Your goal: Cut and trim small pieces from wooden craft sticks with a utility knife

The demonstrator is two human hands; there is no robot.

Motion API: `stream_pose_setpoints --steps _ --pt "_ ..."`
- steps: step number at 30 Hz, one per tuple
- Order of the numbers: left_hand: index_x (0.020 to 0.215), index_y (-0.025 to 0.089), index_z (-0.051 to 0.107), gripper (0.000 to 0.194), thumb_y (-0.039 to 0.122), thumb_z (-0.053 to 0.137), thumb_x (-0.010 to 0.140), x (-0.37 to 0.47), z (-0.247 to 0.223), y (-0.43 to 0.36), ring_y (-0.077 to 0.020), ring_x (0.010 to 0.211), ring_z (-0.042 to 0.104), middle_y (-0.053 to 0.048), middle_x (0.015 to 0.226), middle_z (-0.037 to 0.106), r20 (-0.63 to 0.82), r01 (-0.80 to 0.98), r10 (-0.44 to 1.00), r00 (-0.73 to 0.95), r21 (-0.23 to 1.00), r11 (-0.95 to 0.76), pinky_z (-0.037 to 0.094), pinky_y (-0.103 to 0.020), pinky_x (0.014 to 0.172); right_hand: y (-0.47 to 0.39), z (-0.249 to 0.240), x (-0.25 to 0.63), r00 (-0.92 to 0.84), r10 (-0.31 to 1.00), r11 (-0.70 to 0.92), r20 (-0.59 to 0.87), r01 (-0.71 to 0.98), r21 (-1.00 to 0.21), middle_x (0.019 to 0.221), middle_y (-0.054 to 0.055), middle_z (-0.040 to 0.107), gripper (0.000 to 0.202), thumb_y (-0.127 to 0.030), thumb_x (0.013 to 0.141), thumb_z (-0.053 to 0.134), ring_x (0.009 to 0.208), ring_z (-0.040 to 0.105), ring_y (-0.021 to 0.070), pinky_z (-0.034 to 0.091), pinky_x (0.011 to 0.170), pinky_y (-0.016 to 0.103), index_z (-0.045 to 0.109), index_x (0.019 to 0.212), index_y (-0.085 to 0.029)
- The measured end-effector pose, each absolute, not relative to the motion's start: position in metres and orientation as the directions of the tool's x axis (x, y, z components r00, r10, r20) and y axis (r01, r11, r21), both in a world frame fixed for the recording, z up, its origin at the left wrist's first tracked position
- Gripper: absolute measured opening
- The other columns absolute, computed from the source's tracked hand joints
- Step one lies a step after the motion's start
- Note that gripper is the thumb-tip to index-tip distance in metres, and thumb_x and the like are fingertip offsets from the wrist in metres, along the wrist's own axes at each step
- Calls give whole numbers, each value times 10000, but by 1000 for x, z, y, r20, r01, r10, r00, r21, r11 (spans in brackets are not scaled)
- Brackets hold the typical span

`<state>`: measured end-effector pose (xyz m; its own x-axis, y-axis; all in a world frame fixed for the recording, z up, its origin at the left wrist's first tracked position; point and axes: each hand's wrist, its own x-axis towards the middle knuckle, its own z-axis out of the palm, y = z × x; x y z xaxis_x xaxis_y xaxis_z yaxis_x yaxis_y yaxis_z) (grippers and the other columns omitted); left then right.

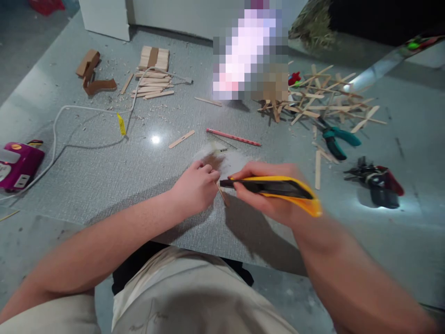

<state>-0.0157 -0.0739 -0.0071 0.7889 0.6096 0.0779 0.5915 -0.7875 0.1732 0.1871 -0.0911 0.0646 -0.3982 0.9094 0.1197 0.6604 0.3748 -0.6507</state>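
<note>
My left hand (200,188) is closed over a thin wooden craft stick (223,195), pressing it near the table's front part; one end pokes out below the fingers. My right hand (269,195) grips a yellow and black utility knife (278,186). Its dark front end points left, close to the left fingers and the stick; I cannot make out the blade itself. Just beyond the hands lies a red patterned pencil (233,137). To its left is a craft stick with a small slot (181,138).
Stacked craft sticks (153,86) and torn brown cardboard (92,74) lie at the back left, among shavings. A white cable (86,108) runs to a purple box (21,166). Assembled sticks (320,102), teal-handled pliers (339,139) and a dark key bunch (377,183) lie right.
</note>
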Motion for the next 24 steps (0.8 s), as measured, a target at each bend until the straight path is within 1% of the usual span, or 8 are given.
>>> stream_pose_setpoints --steps 3,5,8,12,17,20,22,24 --pt "759 157 704 168 115 593 878 -16 -11 -73 -222 870 585 -64 884 661 93 588 608 789 173 -790 373 -399 825 -95 75 200 -247 920 387 304 686 -616 821 6 771 12 -290 874 714 693 717 209 523 596 339 703 877 -287" --pt "779 153 706 161 130 592 890 -16 -12 -73 -219 873 588 -65 893 665 101 586 606 789 172 -792 381 -394 828 -96 75 209 -252 906 417 340 668 -616 835 1 785 9 -299 873 710 707 737 222 550 608 350 712 879 -306" --pt "841 150 715 187 154 554 936 -19 -9 -71 -220 897 600 -70 923 680 107 587 606 788 164 -793 397 -390 835 -96 59 221 -263 899 433 351 657 -617 838 -5 794 30 -304 869 711 682 743 222 567 581 349 727 894 -310" --pt "802 144 705 218 152 542 948 -23 0 -72 -226 871 622 -80 868 673 90 614 631 771 157 -773 414 -384 784 -98 26 231 -92 934 325 346 621 -713 955 4 804 55 -327 894 717 846 765 250 603 717 403 732 945 -313" --pt "680 183 684 336 337 584 961 -31 10 -66 -175 675 596 -23 665 622 53 591 618 785 235 -771 425 -342 681 -102 9 236 -3 937 293 349 553 -780 983 15 802 57 -314 898 726 908 771 254 620 784 425 728 954 -306" --pt "904 186 737 259 262 505 991 -36 12 -55 -181 836 641 -47 876 697 75 583 624 778 285 -761 465 -327 753 -104 13 234 -23 929 312 370 585 -748 981 15 803 72 -283 899 718 882 773 247 626 785 424 719 965 -314" --pt "1134 219 720 290 192 469 992 -38 11 -48 -193 991 637 -65 1096 695 102 569 620 778 305 -764 477 -341 850 -105 16 232 -35 920 331 389 601 -727 983 18 803 97 -254 896 713 874 775 244 629 799 425 712 973 -312" --pt "1218 257 694 336 168 463 990 -40 7 -43 -202 1046 624 -64 1177 672 130 574 633 763 312 -757 477 -367 905 -107 19 231 -46 906 360 421 608 -708 984 27 802 119 -230 886 711 878 777 246 631 795 419 706 978 -305"
